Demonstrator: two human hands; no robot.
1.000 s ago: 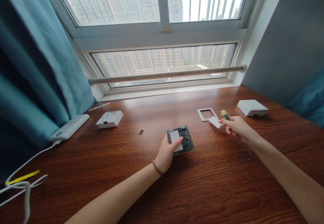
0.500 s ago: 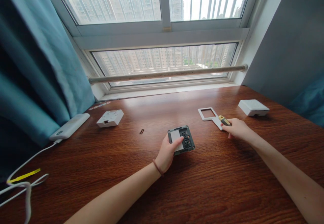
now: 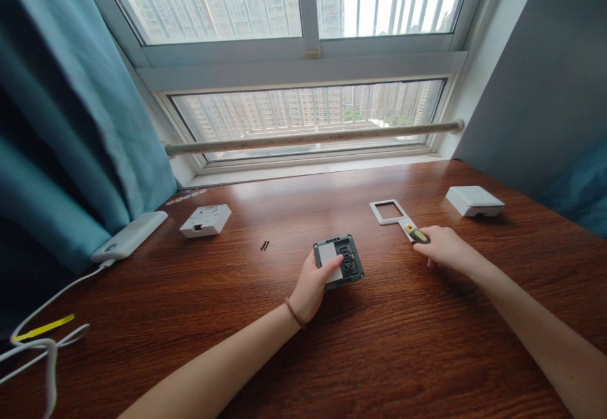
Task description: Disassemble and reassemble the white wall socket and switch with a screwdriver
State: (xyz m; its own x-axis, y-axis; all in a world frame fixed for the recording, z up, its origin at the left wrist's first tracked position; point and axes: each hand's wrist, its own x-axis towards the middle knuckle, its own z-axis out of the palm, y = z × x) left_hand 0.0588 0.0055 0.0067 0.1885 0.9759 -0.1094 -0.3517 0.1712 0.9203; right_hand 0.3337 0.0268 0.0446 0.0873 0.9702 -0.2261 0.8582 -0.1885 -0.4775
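My left hand (image 3: 315,283) is closed around a wall socket module (image 3: 351,267), with the thumb across its face. The module has a dark grey frame, a pale panel on its left and black slotted parts on its right. On the right, my right hand (image 3: 446,247) grips a short tool with a yellow-and-black handle (image 3: 417,234); its working end cannot be made out. The tool's tip lies over a small white plate (image 3: 404,224), beside a square white frame (image 3: 374,212) on the table. Left of the module lie two small screws (image 3: 264,245).
A white box (image 3: 205,221) sits at the back left and another white box (image 3: 475,200) at the back right. A white power bank (image 3: 129,237) with a white cable (image 3: 52,362) and a yellow strip (image 3: 45,328) lies by the blue curtain (image 3: 90,122). The window stands behind the table.
The tool in my right hand has tilted and shifted slightly down, uncovering more of the white plate. My left hand keeps its hold on the module, almost unmoved.
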